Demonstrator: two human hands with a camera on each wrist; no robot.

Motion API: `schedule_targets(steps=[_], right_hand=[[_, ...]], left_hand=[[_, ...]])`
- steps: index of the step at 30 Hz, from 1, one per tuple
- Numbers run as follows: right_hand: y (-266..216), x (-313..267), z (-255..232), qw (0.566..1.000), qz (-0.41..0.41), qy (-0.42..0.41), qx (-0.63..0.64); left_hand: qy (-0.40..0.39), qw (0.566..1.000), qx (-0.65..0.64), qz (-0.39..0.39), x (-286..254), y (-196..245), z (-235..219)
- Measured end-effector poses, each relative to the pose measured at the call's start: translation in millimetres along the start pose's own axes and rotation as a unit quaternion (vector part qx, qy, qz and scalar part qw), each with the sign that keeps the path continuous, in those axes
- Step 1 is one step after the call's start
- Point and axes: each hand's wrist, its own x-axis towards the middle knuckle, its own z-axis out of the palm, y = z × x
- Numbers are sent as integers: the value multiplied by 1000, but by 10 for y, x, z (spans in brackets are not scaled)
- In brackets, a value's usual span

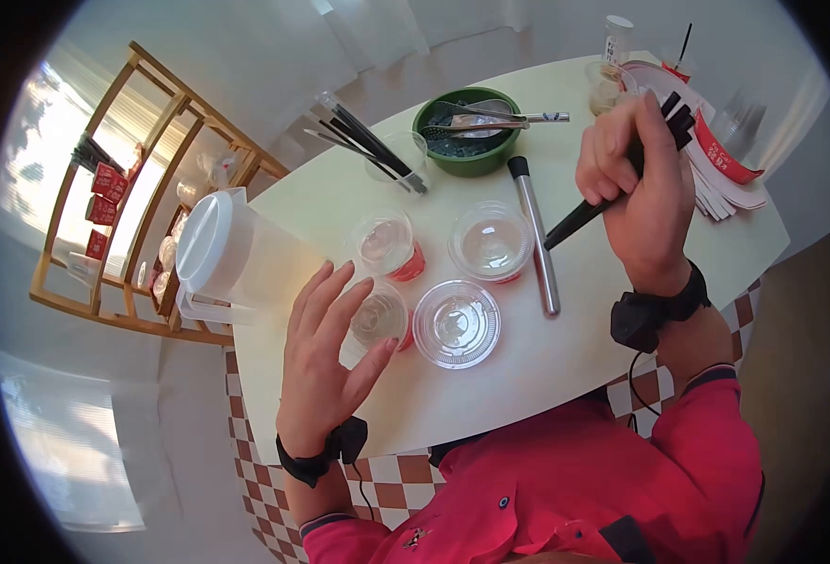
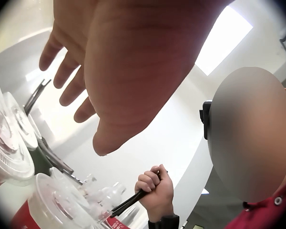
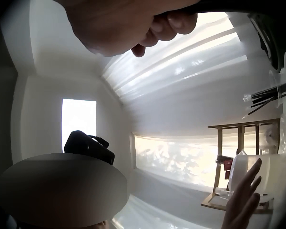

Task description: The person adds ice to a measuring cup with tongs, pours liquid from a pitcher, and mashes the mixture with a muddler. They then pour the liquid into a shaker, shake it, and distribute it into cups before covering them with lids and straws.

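My right hand point(image 1: 645, 179) grips several black sticks point(image 1: 579, 224), held above the table's right side; in the left wrist view the same fist point(image 2: 156, 191) is curled round the dark sticks point(image 2: 128, 202). My left hand point(image 1: 325, 352), fingers spread and straight, is over or beside the front-left lidded cup point(image 1: 378, 315); whether it touches is unclear. Clear-lidded cups stand close together: one at back left point(image 1: 384, 242), one at back right point(image 1: 491, 241), one at front right point(image 1: 457, 324). A metal rod with a black end point(image 1: 539, 244) lies to their right.
At the back are a green bowl point(image 1: 471, 164) with utensils across it and a clear container point(image 1: 398, 158) of black sticks. A lidded white pitcher point(image 1: 215, 246) stands left, near a wooden rack point(image 1: 175, 141). Back right are red-and-white packaging point(image 1: 720, 155) and a white-capped bottle point(image 1: 617, 39).
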Motion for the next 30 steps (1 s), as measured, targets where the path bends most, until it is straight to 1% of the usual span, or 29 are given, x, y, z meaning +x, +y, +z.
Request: schedule_targets(steps=[2, 3, 4, 5, 7, 10, 12, 15, 16, 18, 19, 21, 23, 28, 30], right_hand=[[178, 347, 299, 986, -115, -33, -112], [243, 512, 339, 963, -148, -96, -204], [402, 671, 381, 957, -141, -67, -245], [538, 852, 447, 944, -162, -86, -275], [809, 1126, 549, 930, -168, -98, -313], [1161, 1366, 637, 915, -141, -107, -363], [1371, 1480, 644, 887, -114, -145, -424], [1656, 1566, 678, 842, -78, -202, -494], [1736, 1572, 671, 825, -72, -221, -516], [1886, 1569, 681, 789, -67, -258, -554], [1948, 1553, 664, 770, -34, -286, -569], [1992, 1511, 677, 728, 32, -336, -596], [2013, 1472, 674, 721, 50, -344, -599], [2085, 1474, 599, 698, 91, -378, -601], [2039, 1485, 577, 702, 69, -388, -594]], left_hand=[[29, 999, -18, -12, -103, 55, -16], [40, 998, -31, -24, -202, 47, -19], [51, 997, -46, -36, -324, 19, 8], [62, 995, -61, -48, -456, -6, 40], [105, 984, -84, -114, -756, -41, 144], [169, 949, -142, -224, -1250, -159, 423], [199, 918, -183, -291, -1485, -173, 633], [198, 910, -180, -315, -1669, -153, 865], [199, 922, -156, -294, -1686, -183, 942], [189, 938, -93, -276, -1685, -176, 1015], [184, 945, -61, -265, -1665, -172, 1046], [203, 943, -39, -260, -1639, -154, 1083], [209, 946, -18, -247, -1650, -179, 1111], [227, 942, -22, -246, -1643, -177, 1113], [227, 942, -23, -245, -1635, -174, 1111]])
